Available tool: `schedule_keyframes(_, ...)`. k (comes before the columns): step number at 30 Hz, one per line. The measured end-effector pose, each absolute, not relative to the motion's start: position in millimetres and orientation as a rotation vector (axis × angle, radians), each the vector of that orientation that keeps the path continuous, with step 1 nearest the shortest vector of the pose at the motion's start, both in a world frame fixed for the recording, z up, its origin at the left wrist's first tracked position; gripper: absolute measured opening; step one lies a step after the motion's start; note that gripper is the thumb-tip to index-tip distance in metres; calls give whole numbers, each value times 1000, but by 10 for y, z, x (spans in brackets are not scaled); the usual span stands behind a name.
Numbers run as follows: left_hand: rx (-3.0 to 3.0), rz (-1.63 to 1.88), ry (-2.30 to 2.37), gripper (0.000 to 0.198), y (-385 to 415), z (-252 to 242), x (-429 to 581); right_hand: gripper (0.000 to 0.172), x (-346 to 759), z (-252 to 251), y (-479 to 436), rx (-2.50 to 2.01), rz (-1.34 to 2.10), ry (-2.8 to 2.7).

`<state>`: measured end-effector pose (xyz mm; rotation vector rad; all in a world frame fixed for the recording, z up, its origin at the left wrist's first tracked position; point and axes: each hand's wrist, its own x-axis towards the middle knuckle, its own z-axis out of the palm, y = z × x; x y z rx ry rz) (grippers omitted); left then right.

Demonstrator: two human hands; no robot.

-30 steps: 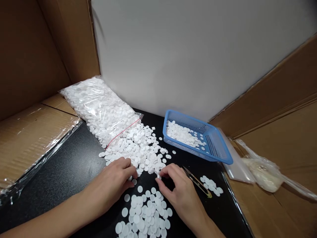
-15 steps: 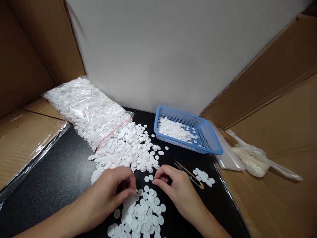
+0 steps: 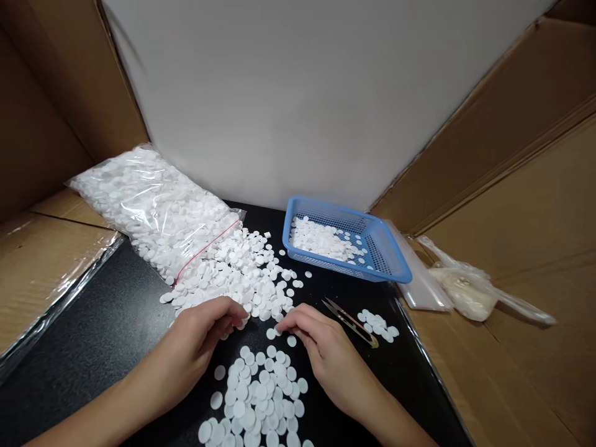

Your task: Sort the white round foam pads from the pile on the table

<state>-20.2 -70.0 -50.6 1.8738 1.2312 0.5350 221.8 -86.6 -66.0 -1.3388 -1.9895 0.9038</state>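
Small white round discs lie in a heap [image 3: 237, 273] spilling from a clear plastic bag [image 3: 153, 205] on the black table [image 3: 107, 335]. A flatter spread of discs [image 3: 261, 397] lies near me. My left hand [image 3: 205, 335] rests at the heap's near edge, its fingers curled over discs there. To its right, my right hand [image 3: 321, 347] has its fingertips pressed on a disc at the heap's edge. Both hands are palm down and close together.
A blue plastic basket [image 3: 391, 261] holds more discs at the back right. Small thread snips [image 3: 351, 323] and a little cluster of discs [image 3: 377, 324] lie right of my right hand. Cardboard walls stand on both sides; a clear bag [image 3: 465, 292] lies on the right cardboard.
Both hands drew back toward me with discs, then reached forward again to the heap's near edge. The view has shifted right and down.
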Motion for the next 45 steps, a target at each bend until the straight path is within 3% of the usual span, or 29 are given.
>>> schedule_keyframes(10, 1849, 371, 1042, 24, -856, -509, -122, 32, 2051, -583, -983, -1118, 1188, -1928)
schedule_keyframes(19, 1953, 373, 948, 27, -800, -519, -173, 6, 2075, -833, -782, -1423, 621, -1942)
schedule_keyframes(23, 2012, 487, 986, 32, -723, -575, -139, 12, 1989, -839, -798, -1383, 542, -2024)
schedule_keyframes(30, 2064, 552, 1056, 35, -669, -655, -122, 21, 2141, -714, -851, -1408, 922, -2000)
schedule_keyframes(35, 2199, 553, 1072, 35, -667, -710, -125, 16, 2216, -676, -785, -1503, 886, -2032)
schedule_keyframes(45, 2608, 207, 1082, 7, -546, -590, 227, 18, 2193, -627, -709, -1512, 857, -2109)
